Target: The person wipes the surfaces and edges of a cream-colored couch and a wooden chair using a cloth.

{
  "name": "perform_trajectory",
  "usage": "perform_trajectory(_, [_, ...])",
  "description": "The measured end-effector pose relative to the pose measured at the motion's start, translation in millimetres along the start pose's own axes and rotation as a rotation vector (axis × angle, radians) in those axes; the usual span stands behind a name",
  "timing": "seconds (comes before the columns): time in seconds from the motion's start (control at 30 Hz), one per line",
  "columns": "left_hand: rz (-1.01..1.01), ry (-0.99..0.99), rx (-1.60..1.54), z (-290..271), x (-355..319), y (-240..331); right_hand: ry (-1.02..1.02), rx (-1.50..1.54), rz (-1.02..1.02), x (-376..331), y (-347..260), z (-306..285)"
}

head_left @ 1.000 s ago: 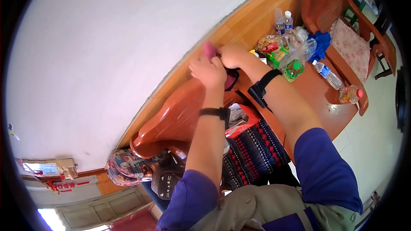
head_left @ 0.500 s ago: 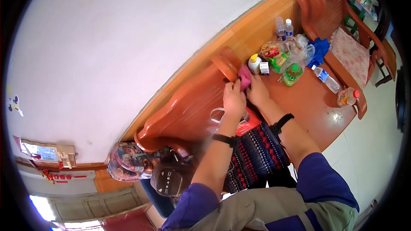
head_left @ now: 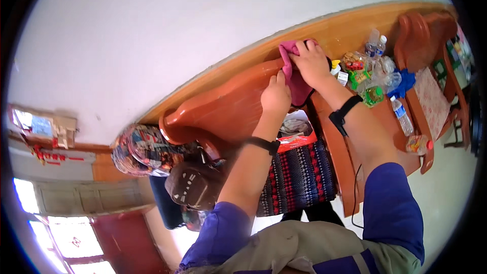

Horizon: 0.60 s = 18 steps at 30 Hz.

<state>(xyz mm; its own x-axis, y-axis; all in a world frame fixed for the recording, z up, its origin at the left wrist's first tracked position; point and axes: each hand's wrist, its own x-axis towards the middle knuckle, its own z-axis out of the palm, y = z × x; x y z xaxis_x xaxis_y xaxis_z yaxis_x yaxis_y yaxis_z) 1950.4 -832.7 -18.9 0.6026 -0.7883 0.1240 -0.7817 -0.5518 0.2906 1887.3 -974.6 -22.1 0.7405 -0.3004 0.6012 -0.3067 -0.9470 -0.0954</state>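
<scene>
A maroon-pink cloth [head_left: 300,91] hangs draped at the raised end of the reddish wooden bench back [head_left: 228,101]. My left hand [head_left: 276,96] is closed on its left edge, fingers pinched together against the cloth. Higher up and to the right, my right hand [head_left: 311,65] grips the cloth's top, with its fingers bent over the fabric. The wooden scroll is mostly hidden behind cloth and hands. Just below them sits a red-and-white box [head_left: 297,142] with a crumpled plastic bag inside. Each wrist wears a black strap.
A patterned knit cloth [head_left: 299,177] covers the seat before me. On the wooden surface to the right are a pump bottle [head_left: 335,67], snack bags [head_left: 359,73], a green-capped bottle [head_left: 373,96] and a water bottle [head_left: 402,116]. A dark cap [head_left: 193,185] and a colourful bag [head_left: 142,149] lie left.
Both hands have risen with the cloth, which now spreads out and hangs more fully. My right hand has moved onto its top. The view has turned, and the box shows more.
</scene>
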Motion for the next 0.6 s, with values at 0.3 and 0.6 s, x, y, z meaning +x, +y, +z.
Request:
perform_trajectory(0.3, [-0.560, 0.434, -1.116, -2.2, -36.3, -60.8, 0.066, 0.295, -0.212, 31.7, -103.9, 26.4])
perform_trajectory(0.6, [-1.008, 0.955, -1.708, -4.5, -67.7, -180.1, -0.090, 0.341, -0.570, 73.1, -209.8, 62.7])
